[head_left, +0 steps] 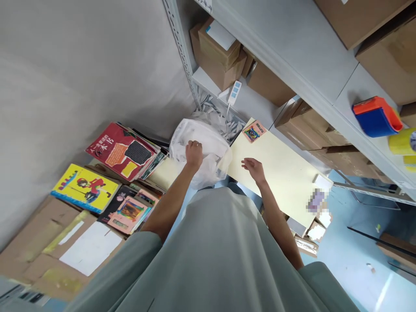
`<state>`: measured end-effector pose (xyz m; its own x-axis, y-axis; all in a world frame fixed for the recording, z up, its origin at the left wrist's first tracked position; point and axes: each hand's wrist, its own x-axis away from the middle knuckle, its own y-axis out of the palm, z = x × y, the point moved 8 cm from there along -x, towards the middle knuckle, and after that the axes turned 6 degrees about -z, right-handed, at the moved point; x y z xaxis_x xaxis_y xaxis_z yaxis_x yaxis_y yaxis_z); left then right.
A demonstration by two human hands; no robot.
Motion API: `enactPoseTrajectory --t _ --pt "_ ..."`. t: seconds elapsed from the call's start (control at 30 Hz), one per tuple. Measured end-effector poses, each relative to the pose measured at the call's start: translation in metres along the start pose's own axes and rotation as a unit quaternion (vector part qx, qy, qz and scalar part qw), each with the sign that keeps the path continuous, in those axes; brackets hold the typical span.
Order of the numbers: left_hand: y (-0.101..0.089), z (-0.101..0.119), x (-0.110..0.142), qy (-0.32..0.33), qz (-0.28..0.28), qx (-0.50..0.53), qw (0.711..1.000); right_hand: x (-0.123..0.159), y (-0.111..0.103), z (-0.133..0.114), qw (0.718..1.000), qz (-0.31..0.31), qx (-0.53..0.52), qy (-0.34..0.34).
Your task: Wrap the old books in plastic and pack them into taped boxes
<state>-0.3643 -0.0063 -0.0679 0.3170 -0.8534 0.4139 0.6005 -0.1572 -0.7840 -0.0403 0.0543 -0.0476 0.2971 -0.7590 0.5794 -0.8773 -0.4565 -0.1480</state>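
A crumpled, translucent white plastic bag (212, 171) is seen between a red-covered paperback book (121, 151) and a cream rectangular tabletop (276, 173). Over it, the left hand's (194, 155) fingers are curled; whether film is pinched cannot be told. The right hand's (254, 169) fingers are loosely bent, nothing held. Light, soft, slippery, easily torn handling should be expected; the rim is best gathered in folds
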Motion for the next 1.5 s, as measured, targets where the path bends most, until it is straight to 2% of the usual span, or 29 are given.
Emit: enactPoseTrajectory --t 0.1,0.23,0.3,0.4,0.5,0.6,0.73,0.9,1.0,1.13,1.27,1.4,1.5 --pt "-0.015 0.002 0.001 0.036 0.001 0.0 0.999 0.004 0.016 -0.024 0.998 0.014 0.049 -0.04" --pt "-0.046 0.021 0.026 0.163 0.036 0.011 0.986 0.016 0.054 -0.075 0.982 0.002 0.12 -0.148" --pt "-0.064 0.034 0.041 0.22 0.051 0.011 0.974 0.021 0.081 -0.105 0.96 -0.013 0.177 -0.215" --pt "-0.091 0.054 0.061 0.277 0.065 0.011 0.959 0.025 0.123 -0.147 0.913 -0.042 0.281 -0.292" --pt "-0.125 0.071 0.078 0.315 0.101 0.031 0.943 0.026 0.155 -0.175 0.877 -0.065 0.361 -0.31" --pt "-0.157 0.076 0.089 0.324 0.141 0.061 0.933 0.027 0.161 -0.199 0.874 -0.061 0.383 -0.292" --pt "-0.185 0.063 0.089 0.304 0.171 0.089 0.933 0.047 0.138 -0.239 0.891 -0.035 0.322 -0.318" --pt "-0.192 0.049 0.078 0.296 0.155 0.14 0.932 0.09 0.097 -0.277 0.896 0.004 0.282 -0.343" --pt "-0.191 0.065 0.079 0.322 0.14 0.172 0.92 0.111 0.08 -0.28 0.898 0.037 0.287 -0.331" --pt "-0.185 0.11 0.08 0.379 0.1 0.188 0.9 0.129 0.052 -0.266 0.899 0.123 0.283 -0.311" --pt "-0.16 0.142 0.057 0.392 0.053 0.181 0.901 0.149 -0.003 -0.244 0.896 0.212 0.26 -0.292" --pt "-0.113 0.145 0.014 0.339 0.006 0.15 0.929 0.188 -0.078 -0.214 0.885 0.298 0.228 -0.278" --pt "-0.076 0.145 -0.007 0.298 -0.056 0.138 0.943 0.213 -0.131 -0.18 0.878 0.354 0.212 -0.241"
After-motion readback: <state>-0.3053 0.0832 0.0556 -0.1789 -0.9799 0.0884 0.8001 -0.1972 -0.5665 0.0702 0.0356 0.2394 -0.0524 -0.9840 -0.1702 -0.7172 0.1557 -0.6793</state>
